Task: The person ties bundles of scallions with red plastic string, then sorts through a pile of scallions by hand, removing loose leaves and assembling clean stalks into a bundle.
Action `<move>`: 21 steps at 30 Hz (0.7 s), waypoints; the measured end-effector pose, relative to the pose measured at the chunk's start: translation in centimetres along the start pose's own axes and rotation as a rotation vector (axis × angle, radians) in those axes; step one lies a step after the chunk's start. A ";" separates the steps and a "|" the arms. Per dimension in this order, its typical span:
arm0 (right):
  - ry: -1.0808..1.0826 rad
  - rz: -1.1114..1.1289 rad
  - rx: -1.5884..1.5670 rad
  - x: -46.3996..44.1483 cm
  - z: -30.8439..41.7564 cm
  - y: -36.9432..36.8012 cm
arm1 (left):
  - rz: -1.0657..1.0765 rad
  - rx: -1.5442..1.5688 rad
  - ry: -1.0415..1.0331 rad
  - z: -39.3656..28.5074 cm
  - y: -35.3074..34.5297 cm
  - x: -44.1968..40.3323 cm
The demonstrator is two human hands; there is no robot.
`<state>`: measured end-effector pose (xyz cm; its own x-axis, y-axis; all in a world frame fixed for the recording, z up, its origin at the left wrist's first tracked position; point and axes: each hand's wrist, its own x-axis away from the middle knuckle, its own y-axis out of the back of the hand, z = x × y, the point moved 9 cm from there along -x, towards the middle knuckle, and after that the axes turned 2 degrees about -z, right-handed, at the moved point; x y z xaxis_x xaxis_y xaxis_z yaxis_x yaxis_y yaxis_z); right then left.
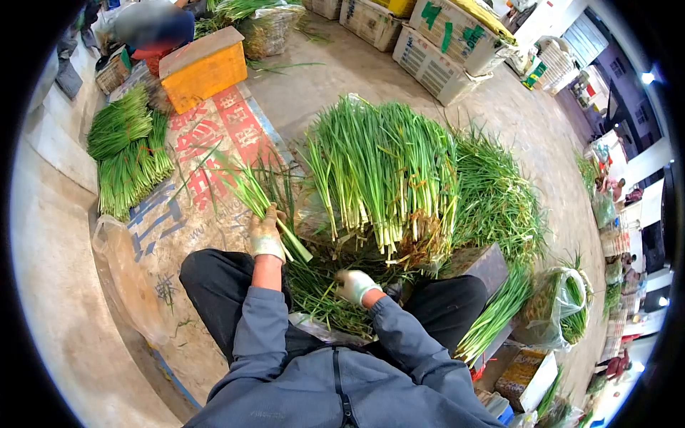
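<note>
My left hand, in a pale work glove, is closed around a bunch of garlic chives. Their leaves point up and left, and the pale stalk ends stick out below the hand. My right hand, also gloved, is curled above loose green leaves between my knees; what its fingers hold, if anything, is hidden. Just beyond my hands stands a large pile of garlic chives, pale stalk ends toward me, with brown withered bits at its lower right.
Stacked bundles lie at the left near an orange box. More greens are heaped right of the big pile. White crates stand at the back. A plastic bag of greens is at the right, and another person sits far left.
</note>
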<state>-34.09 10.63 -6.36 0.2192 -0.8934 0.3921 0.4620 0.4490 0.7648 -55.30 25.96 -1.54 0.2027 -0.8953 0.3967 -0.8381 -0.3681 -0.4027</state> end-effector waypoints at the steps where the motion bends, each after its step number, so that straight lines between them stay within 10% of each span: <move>1: -0.130 -0.213 -0.183 -0.6 0.3 3.3 | -0.020 0.072 -0.009 0.6 -0.1 -0.3; 7: -0.443 -0.344 -0.026 -8.3 -1.3 6.5 | -0.140 0.058 0.216 2.8 -1.5 1.7; 21: -0.231 -0.648 -0.276 1.1 3.1 7.0 | -0.005 -0.420 0.432 9.3 -2.3 2.0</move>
<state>-33.29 12.88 1.03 -0.3430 -0.9389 0.0269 0.6435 -0.2141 0.7349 -48.24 22.68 -7.53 0.0563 -0.6783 0.7326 -0.9839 -0.1623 -0.0746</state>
